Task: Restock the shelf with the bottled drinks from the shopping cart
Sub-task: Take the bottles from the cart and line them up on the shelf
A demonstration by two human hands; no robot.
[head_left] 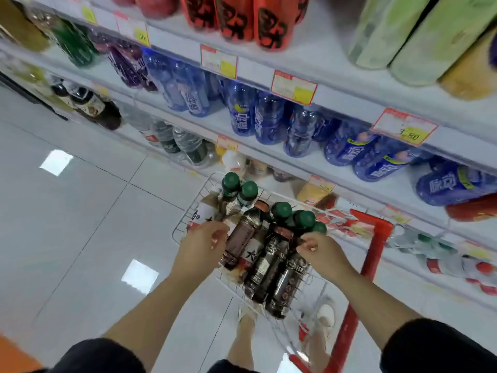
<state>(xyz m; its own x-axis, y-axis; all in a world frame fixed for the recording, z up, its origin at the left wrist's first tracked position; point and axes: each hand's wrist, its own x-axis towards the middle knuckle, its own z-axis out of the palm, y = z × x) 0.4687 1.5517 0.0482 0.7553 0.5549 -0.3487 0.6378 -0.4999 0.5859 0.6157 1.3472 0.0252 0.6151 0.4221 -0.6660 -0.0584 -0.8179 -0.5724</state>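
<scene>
A white wire shopping cart [188, 211] with a red handle [376, 243] stands below me, beside the shelf [336, 84]. It holds several dark bottled drinks [265, 262] lying down and several green-capped bottles [281, 210] standing upright. My left hand [203, 243] reaches into the cart's left side, fingers curled against a dark bottle with a white label [242, 238]. My right hand [318, 249] is at the right side, fingers pinched at the neck of another dark bottle [289, 281]. Whether either hand fully grips its bottle is unclear.
The shelf tiers carry blue bottles [242, 114], red bottles [269, 25], pale green bottles [419, 39] and clear water bottles [188, 144], with price tags [403, 127] on the rails. White tiled floor [80, 211] lies to the left. My feet show under the cart.
</scene>
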